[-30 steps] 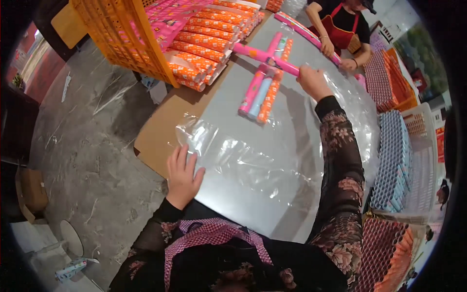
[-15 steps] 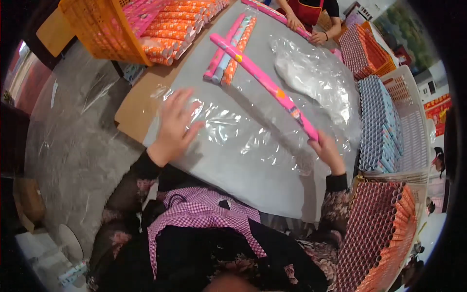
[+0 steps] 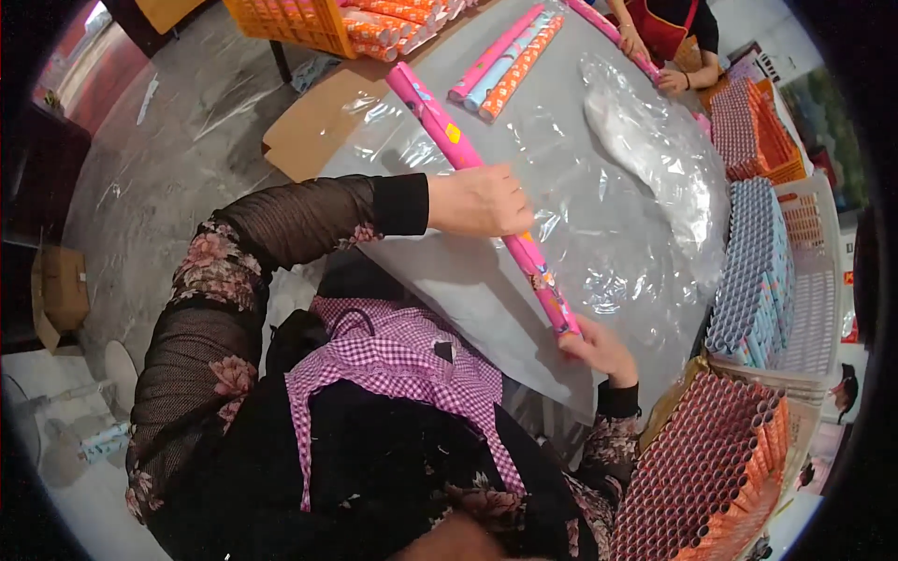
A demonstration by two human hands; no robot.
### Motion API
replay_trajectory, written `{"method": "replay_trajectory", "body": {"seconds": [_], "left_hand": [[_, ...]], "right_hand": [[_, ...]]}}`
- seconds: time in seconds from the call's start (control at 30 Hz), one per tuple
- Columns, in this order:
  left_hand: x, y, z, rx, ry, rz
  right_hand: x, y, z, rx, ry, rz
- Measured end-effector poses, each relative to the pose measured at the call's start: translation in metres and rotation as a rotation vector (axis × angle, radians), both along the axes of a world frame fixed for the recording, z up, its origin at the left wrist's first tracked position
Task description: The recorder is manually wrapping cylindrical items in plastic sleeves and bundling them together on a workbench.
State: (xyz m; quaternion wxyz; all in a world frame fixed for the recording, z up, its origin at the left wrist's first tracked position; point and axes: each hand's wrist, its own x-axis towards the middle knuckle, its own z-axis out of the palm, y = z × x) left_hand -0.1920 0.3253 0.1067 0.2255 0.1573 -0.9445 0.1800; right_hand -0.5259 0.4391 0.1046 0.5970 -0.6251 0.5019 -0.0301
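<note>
A long pink patterned roll of wrapping paper (image 3: 438, 126) slants over the table in front of me. My left hand (image 3: 482, 201) is wrapped round its middle from above, fingers closed. At its near right end, my right hand (image 3: 603, 348) grips the tip, the fingers partly hidden. Clear plastic film (image 3: 571, 196) lies flat beneath the roll. Beyond it, three rolls lie side by side: a pink roll (image 3: 496, 54), a light blue roll (image 3: 510, 64) and an orange roll (image 3: 524, 70).
Crumpled clear plastic bags (image 3: 655, 154) lie on the table's right. White crates along the right side hold stacked blue rolls (image 3: 748, 271) and orange rolls (image 3: 702, 458). An orange crate (image 3: 290, 23) with rolls stands far left. Across the table a co-worker's hands (image 3: 672, 79) hold another pink roll.
My left hand has moved from the film on the left onto the roll's middle and closed round it. My right hand has come nearer with the roll's end. The view has shifted.
</note>
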Motion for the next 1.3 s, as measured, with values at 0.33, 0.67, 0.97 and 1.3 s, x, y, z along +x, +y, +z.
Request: {"method": "replay_trajectory", "body": {"seconds": [0.33,0.67,0.97,1.3], "left_hand": [[0.014,-0.007,0.008,0.308,-0.064,-0.016],[0.013,0.006,0.012,-0.132,0.109,-0.009],[0.026,-0.004,0.017,0.683,-0.211,0.170],[0.038,0.004,-0.007,0.190,-0.074,0.110]], "right_hand": [[0.049,0.015,0.003,-0.880,0.411,-0.062],[0.041,0.008,0.012,0.342,-0.219,-0.128],[0.054,0.006,0.004,-1.153,0.591,0.063],[0.061,-0.025,0.028,0.063,0.142,0.031]]}}
